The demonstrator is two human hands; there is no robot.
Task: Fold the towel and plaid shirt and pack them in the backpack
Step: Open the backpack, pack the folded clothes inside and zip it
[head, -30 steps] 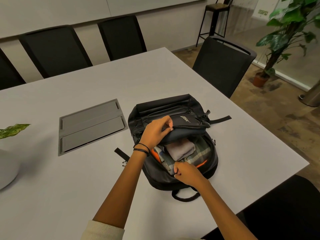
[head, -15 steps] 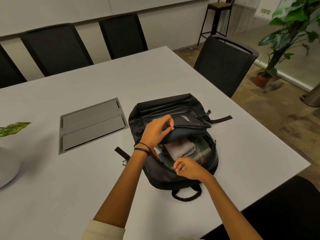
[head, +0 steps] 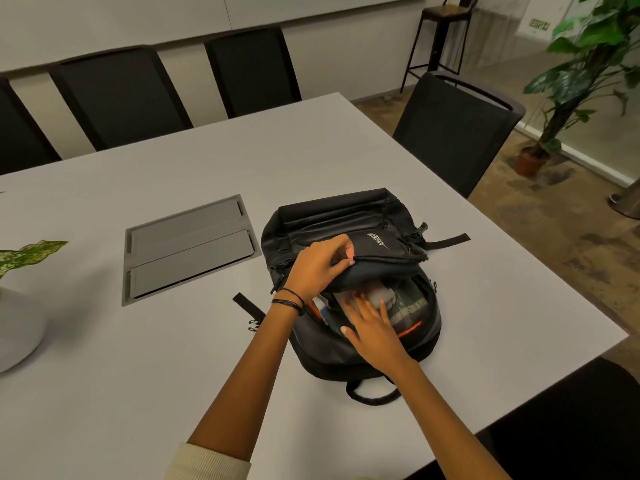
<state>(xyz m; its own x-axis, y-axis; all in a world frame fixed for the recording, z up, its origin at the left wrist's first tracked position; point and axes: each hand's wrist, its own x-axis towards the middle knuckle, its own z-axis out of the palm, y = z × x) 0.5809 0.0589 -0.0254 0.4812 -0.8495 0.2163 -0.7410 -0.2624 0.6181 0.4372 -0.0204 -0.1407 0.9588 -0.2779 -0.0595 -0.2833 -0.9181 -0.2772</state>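
Two hands tend the backpack: left hand pinches its flap up for access; right hand, fingers straight, presses towel and plaid shirt inside.

This is an office meeting room. A large white table has a grey cable hatch set into it. Black chairs line its far and right sides. A potted plant, a stool and an exit sign stand far right.

Left hand pinches the backpack flap up; right hand lies flat on the towel and plaid shirt inside.
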